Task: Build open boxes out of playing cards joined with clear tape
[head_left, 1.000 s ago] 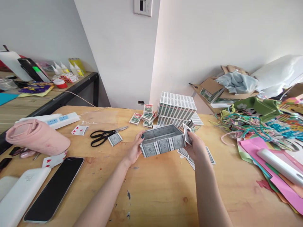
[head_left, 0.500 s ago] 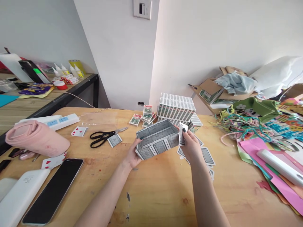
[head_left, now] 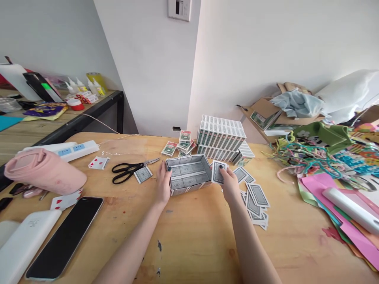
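My left hand grips the left end of an open-topped box made of playing cards, thumb over its rim. Grey patterned card backs line the inside and the outer walls. In my right hand is a playing card, back side up, pinched under the thumb just right of the box. Close by on the right lie several loose playing cards, most of them back up. Black-handled scissors rest left of the box, beside a single cut card.
Behind the box stand stacked card packs and a few loose packs. Leftward are a pink roll, a power strip and a phone. Tangled yarn and coloured sheets lie right.
The box has come down and levelled out, so its inside shows more. My right hand has drawn slightly left and lower, turning the card's back toward me.
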{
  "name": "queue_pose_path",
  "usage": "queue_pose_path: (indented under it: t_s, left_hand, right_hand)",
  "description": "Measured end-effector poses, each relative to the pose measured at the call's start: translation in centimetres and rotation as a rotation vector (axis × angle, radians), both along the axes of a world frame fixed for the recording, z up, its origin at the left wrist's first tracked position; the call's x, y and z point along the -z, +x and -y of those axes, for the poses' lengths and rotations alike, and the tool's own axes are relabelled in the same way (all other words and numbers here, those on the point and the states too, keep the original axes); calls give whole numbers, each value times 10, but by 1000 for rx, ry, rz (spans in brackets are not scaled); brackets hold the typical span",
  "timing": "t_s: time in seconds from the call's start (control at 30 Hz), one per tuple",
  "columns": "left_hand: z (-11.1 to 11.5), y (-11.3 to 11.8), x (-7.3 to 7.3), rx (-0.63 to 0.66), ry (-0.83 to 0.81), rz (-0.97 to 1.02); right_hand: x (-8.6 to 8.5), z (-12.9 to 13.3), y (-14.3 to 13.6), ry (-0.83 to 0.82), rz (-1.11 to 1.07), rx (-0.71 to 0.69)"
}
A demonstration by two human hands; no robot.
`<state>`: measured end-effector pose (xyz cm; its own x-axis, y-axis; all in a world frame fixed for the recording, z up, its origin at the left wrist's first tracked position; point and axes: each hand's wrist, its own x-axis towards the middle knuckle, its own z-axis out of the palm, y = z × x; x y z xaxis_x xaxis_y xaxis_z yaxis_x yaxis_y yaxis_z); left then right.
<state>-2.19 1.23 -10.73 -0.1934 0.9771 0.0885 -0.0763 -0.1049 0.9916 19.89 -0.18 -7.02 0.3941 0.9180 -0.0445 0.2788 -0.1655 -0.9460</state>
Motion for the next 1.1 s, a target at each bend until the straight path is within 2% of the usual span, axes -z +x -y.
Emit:
queue_pose_path:
  t_s: [0.1,0.23,0.3,0.43,0.53,0.57,0.63,0.73,0.77,0.87,1.1]
  left_hand:
    - [4,-8,0,-121,145,-253]
    - [13,-12,-9,-115,396,-417]
    - [15,-10,-13,-60,468,-439]
    - [17,-9,-14,120,458,-469]
    - [18,-13,-14,235,517,-543]
    - [19,-14,-15,261,566,-585]
    - [19,-16,-16,287,677,-700]
    - [19,-16,-17,271,792,-875]
    - [19,-16,-18,269,807,-922]
    - [17,-15,-19,278,834,-1019]
    - [15,-12,-18,282,854,-1093]
  right_hand:
    - [5,-2,7,-48,103,32]
    - [3,3,32,-191,294,42]
    - [2,7,45,-278,385,8]
    - [-2,12,59,-380,524,-24]
    - [-16,15,55,-264,618,-6]
    - [-22,17,50,-153,639,-61]
    - [-30,20,38,-17,539,-322]
    - [-31,23,17,-111,310,-574]
    - [-29,22,11,-132,304,-602]
    - [-20,19,0,-111,345,-554]
    - [-6,13,-4,-23,264,-510]
